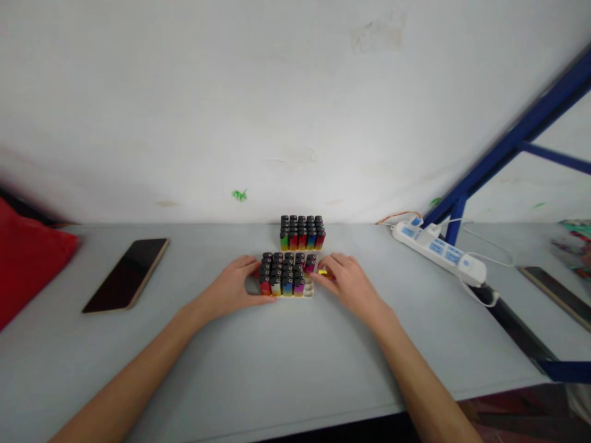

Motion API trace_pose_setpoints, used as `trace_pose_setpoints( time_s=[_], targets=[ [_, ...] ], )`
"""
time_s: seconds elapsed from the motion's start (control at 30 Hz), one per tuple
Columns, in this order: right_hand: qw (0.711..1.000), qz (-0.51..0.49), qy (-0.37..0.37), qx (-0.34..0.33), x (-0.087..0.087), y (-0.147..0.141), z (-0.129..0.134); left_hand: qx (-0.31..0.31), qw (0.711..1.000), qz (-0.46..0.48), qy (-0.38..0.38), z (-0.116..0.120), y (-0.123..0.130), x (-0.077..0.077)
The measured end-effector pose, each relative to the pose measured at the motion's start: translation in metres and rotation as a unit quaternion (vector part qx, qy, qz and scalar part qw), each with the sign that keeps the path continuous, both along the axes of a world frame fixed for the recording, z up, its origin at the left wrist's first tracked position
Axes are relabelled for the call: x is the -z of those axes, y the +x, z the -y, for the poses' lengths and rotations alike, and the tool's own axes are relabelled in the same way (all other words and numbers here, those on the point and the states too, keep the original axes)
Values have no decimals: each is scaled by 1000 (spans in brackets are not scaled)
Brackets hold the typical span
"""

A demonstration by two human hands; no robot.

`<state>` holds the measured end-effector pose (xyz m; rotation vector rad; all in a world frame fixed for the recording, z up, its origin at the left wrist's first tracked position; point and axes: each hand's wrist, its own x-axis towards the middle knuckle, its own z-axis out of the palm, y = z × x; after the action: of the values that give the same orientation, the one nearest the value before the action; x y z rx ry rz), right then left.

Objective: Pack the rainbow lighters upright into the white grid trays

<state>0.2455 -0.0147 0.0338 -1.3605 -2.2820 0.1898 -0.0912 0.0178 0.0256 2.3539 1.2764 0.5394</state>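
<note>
A pale tray holds rows of upright lighters with black tops and coloured bodies. Its right column has one lighter at the back and bare slots in front. My left hand rests around the tray's left side, thumb along the front edge, fingers apart. My right hand is at the tray's right side, its fingers pinched on a yellow lighter, mostly hidden by the fingers. Behind stands a second block of upright lighters near the wall.
A dark phone lies at the left, beside a red cloth. At the right are a white power strip with cables, a blue metal frame and another dark flat device. The wall borders the grey table.
</note>
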Motion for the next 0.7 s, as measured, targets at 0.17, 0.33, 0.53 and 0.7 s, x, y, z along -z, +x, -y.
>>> trace_pose_setpoints(
  time_s=[0.17, 0.33, 0.53, 0.7],
  targets=[
    [997, -55, -52, -24, 10, 37, -2, -3, 1000, -2, 2, 1, 0, 0],
    [981, -149, -118, -30, 12, 45, -9, 1, 1000, 5, 10, 1, 1, 1],
    [945, -296, -114, 76, 2, 35, -7, 4, 1000, 10, 7, 0, 1, 0],
    [873, -441, -176, 109, 0, 16, -7, -4, 1000, -1, 1, 1, 2, 0]
  ],
)
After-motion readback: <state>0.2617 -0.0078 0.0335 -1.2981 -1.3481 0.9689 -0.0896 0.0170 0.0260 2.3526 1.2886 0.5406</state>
